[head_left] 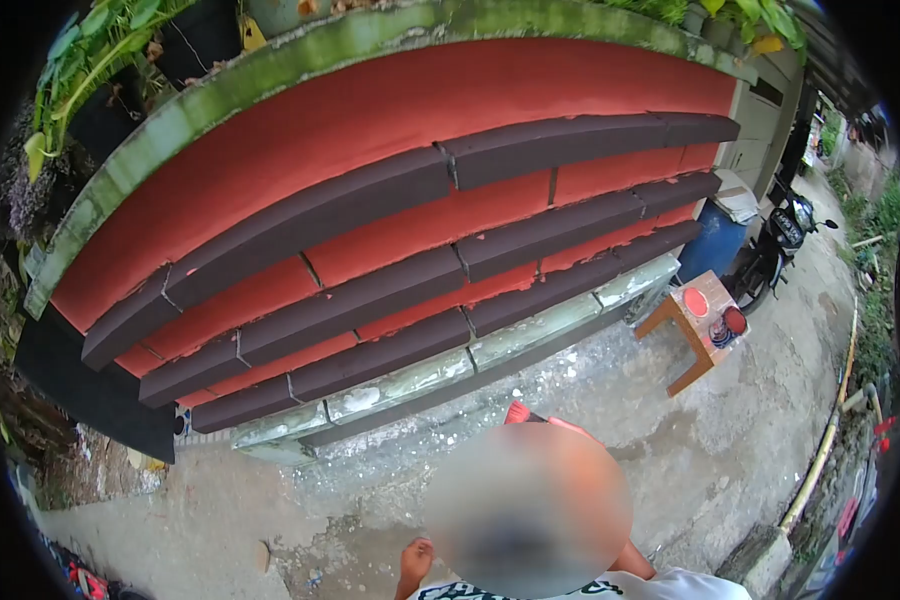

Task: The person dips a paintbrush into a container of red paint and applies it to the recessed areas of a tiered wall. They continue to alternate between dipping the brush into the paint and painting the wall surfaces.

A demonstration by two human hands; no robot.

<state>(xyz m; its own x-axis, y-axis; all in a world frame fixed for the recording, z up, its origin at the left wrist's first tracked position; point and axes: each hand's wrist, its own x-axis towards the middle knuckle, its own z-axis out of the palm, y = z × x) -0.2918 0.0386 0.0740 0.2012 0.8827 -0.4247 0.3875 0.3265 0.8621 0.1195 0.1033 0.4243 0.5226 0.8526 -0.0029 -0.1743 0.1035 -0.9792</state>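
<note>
My right hand is partly covered by a large blurred patch. From its fingers a paintbrush sticks out to the left, its bristles coated in red paint. The brush is in front of the low wall's pale bottom ledge and apart from it in the view. Low beside my body, my left hand has its fingers curled in, with nothing visible in them. The wall has red panels between long dark brown ledges.
A small wooden stool at the right carries a red round lid or dish and a dark container. Behind it are a blue drum and a parked motorcycle. Potted plants line the wall top. A bamboo pole lies along the right edge.
</note>
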